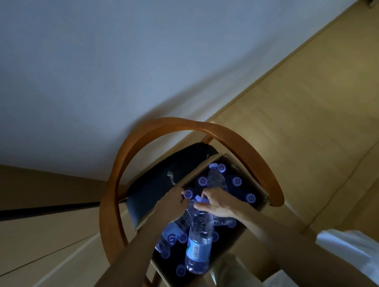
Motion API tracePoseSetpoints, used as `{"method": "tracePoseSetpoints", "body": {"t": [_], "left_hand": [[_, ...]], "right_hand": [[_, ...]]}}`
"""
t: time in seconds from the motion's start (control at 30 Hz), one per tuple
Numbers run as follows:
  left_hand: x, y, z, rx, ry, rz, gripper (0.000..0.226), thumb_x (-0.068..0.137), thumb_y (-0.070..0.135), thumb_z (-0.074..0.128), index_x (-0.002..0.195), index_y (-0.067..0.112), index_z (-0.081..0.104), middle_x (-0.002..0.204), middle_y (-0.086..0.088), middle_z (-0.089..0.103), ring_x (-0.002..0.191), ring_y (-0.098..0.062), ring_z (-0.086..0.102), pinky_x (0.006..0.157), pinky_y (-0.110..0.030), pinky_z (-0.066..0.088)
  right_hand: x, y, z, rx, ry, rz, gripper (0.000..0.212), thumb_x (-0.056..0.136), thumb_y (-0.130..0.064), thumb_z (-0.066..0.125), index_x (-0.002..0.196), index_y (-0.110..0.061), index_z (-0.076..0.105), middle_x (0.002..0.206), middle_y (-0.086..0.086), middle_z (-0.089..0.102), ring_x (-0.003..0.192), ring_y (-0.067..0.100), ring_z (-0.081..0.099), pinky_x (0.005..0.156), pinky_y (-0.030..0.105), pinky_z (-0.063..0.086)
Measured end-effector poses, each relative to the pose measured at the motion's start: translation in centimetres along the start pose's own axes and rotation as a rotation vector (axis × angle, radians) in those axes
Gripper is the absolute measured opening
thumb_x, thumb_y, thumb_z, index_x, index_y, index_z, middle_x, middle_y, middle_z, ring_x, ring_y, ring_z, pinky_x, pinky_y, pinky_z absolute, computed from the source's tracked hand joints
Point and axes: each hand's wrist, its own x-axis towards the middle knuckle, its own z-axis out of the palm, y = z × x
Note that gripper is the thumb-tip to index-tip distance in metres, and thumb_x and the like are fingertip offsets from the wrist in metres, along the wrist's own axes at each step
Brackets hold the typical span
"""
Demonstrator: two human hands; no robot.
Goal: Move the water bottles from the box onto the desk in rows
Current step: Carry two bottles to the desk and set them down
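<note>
An open cardboard box (235,241) stands on a chair seat. Inside it are several upright water bottles, seen as blue caps (237,181). Three clear bottles lie across those caps. My right hand (218,204) grips the neck of the middle lying bottle (199,239), just below its cap. My left hand (172,204) is curled over the neck end of a second lying bottle (170,236), whose body runs under my forearm. A third bottle (217,181) lies toward the box's far corner, with its base hidden under my right hand.
The wooden chair's curved armrest and back rail (171,124) arches around the box on three sides. The chair's dark cushion (155,181) shows to the box's left. Beige floor (316,112) lies to the right and a pale wall (111,59) beyond. My white clothing (349,255) is at the lower right.
</note>
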Motion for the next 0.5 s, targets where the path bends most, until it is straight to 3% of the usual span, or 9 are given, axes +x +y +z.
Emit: {"method": "tracePoseSetpoints", "body": {"t": [0.1, 0.2, 0.33, 0.5], "left_hand": [[1.1, 1.5, 0.3, 0.144, -0.027, 0.08, 0.029, 0.095, 0.036, 0.05, 0.111, 0.014, 0.058, 0.109, -0.003, 0.062, 0.1, -0.023, 0.06, 0.076, -0.03, 0.043], [2.2, 1.8, 1.0, 0.229, -0.103, 0.135, 0.036, 0.091, 0.039, 0.052, 0.121, 0.018, 0.055, 0.119, -0.003, 0.061, 0.109, -0.023, 0.059, 0.088, -0.034, 0.046], [3.1, 1.9, 1.6, 0.363, -0.169, 0.198, 0.047, 0.091, 0.045, 0.052, 0.133, 0.027, 0.045, 0.126, -0.004, 0.055, 0.112, -0.025, 0.057, 0.093, -0.039, 0.047], [3.5, 2.9, 2.0, 0.566, -0.264, 0.258, 0.05, 0.092, 0.054, 0.048, 0.136, 0.034, 0.039, 0.132, -0.005, 0.044, 0.113, -0.027, 0.055, 0.094, -0.042, 0.046]], "right_hand": [[-1.3, 0.8, 0.2, 0.006, 0.002, -0.01, 0.042, 0.09, -0.059, 0.055, 0.09, -0.018, 0.048, 0.073, -0.005, 0.047, 0.062, 0.013, 0.044, 0.056, 0.028, 0.031], [-2.7, 2.0, 0.6, 0.089, -0.019, -0.03, 0.044, 0.086, -0.062, 0.057, 0.092, -0.019, 0.05, 0.078, -0.001, 0.055, 0.066, 0.015, 0.05, 0.06, 0.03, 0.037], [-4.3, 3.3, 2.0, 0.129, -0.017, -0.058, 0.044, 0.085, -0.062, 0.059, 0.094, -0.019, 0.051, 0.084, 0.004, 0.059, 0.071, 0.019, 0.056, 0.064, 0.033, 0.043], [-5.7, 3.9, 2.8, 0.182, 0.002, -0.053, 0.037, 0.087, -0.057, 0.061, 0.094, -0.023, 0.048, 0.087, -0.006, 0.055, 0.074, 0.008, 0.053, 0.069, 0.025, 0.042]]}}
